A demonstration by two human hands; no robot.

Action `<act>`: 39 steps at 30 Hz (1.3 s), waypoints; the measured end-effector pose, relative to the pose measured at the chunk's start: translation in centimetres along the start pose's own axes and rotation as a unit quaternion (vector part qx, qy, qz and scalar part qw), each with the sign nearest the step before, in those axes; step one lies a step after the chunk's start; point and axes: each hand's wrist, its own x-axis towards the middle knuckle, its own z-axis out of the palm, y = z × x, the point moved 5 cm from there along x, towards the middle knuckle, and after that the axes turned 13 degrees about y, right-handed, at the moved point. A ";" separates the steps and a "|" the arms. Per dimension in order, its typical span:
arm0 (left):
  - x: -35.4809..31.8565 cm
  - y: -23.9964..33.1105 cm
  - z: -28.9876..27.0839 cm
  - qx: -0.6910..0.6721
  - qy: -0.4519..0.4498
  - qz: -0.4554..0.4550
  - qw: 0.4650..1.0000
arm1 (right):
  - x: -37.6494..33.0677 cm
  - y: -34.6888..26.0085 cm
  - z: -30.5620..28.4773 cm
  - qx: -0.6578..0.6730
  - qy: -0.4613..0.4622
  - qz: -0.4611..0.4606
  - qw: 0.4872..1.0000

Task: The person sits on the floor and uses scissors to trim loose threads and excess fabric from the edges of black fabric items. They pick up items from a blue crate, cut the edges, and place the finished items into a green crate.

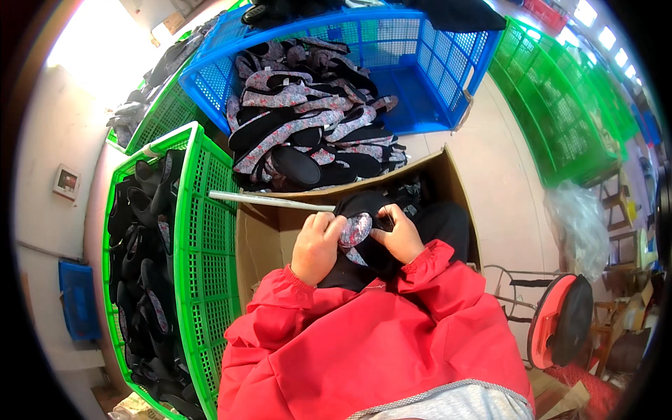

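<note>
Between my two hands is a black cloth slipper (355,229) with a grey-and-red floral lining, held over my lap. My left hand (318,248) is closed on its left side, fingers curled and thumb pressing beside the floral part. On the other side my right hand (400,235) pinches the black edge between thumb and fingers. A pale rod (273,201) reaches from the left up to the slipper; its right end is hidden there. Below and around the hands stands an open cardboard box (455,171), partly covered by my dark-clothed legs and red sleeves.
Ahead, a blue crate (434,91) lies with a heap of floral and black slippers (301,129) spilling toward me. A green crate (206,266) full of black slippers stands at my left. Farther right are a green crate (553,105) and a round-seated stool (560,322).
</note>
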 end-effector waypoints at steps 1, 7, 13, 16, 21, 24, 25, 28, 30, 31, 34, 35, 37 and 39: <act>0.0 0.2 -0.1 0.006 -0.006 0.015 1.000 | 0.4 1.0 0.5 -0.001 0.016 0.003 1.000; -1.1 1.8 -0.6 0.049 -0.086 0.027 0.995 | 1.1 0.2 1.3 -0.038 0.035 0.000 0.999; -1.7 1.9 1.3 0.082 -0.099 0.029 0.991 | 0.6 -0.1 1.1 -0.067 0.047 -0.011 0.997; -2.2 2.5 2.4 0.095 -0.082 0.060 0.990 | 0.6 0.6 0.9 -0.052 0.061 -0.030 0.996; -1.6 2.3 3.7 0.125 -0.113 0.080 0.982 | 1.2 1.5 0.9 -0.040 0.065 -0.028 0.997; -0.8 1.4 4.1 0.131 -0.108 0.088 0.982 | 1.5 0.3 0.7 -0.062 0.061 -0.035 0.996; -0.7 1.2 4.4 0.128 -0.101 0.083 0.983 | 1.6 0.3 0.6 -0.059 0.041 -0.008 0.997; -0.4 0.1 5.1 0.143 -0.090 0.055 0.984 | 1.5 0.3 0.5 -0.071 0.020 -0.013 0.997; 0.7 -0.6 5.8 0.146 -0.074 0.038 0.986 | 1.4 0.9 0.7 -0.071 0.019 -0.024 0.997; 1.3 -0.9 6.3 0.151 -0.082 0.033 0.985 | 1.3 1.1 0.9 -0.068 0.021 -0.021 0.997; 1.6 -2.2 7.6 0.172 -0.073 0.036 0.982 | 1.4 0.7 1.3 -0.074 0.016 -0.021 0.997; 1.8 -2.6 7.9 0.183 -0.079 0.038 0.979 | 1.5 0.3 1.3 -0.073 0.017 -0.017 0.997; 2.0 -3.6 8.5 0.168 -0.047 0.047 0.984 | 1.7 0.1 1.8 -0.066 0.008 -0.004 0.998; 2.7 -4.1 9.2 0.166 -0.041 0.067 0.983 | 2.0 0.7 2.0 -0.073 0.024 0.007 0.997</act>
